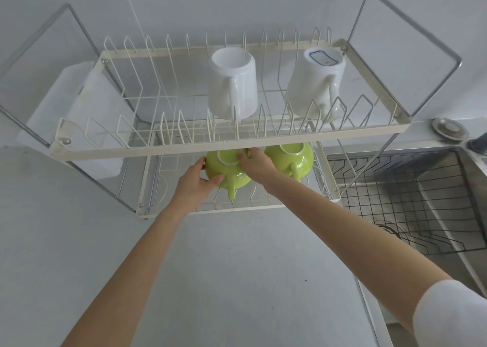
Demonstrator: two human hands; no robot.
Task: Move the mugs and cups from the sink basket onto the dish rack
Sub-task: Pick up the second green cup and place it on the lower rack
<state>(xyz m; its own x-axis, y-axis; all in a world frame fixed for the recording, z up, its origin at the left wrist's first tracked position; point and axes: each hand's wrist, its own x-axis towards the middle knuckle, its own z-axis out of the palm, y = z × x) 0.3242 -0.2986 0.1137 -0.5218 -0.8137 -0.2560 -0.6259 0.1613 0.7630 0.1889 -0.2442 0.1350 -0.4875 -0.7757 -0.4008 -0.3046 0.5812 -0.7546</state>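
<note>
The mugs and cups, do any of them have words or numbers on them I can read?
Right white mug: a blue-outlined label on its upturned base, marks inside too blurred to read.
Left white mug: no text.
Green cups: no text.
Nothing else here carries writing.

Both bare arms reached forward, left hand [194,178] cupped with thumb spread, right hand [256,163] curled, fingers bent (white sleeve at right elbow)
</note>
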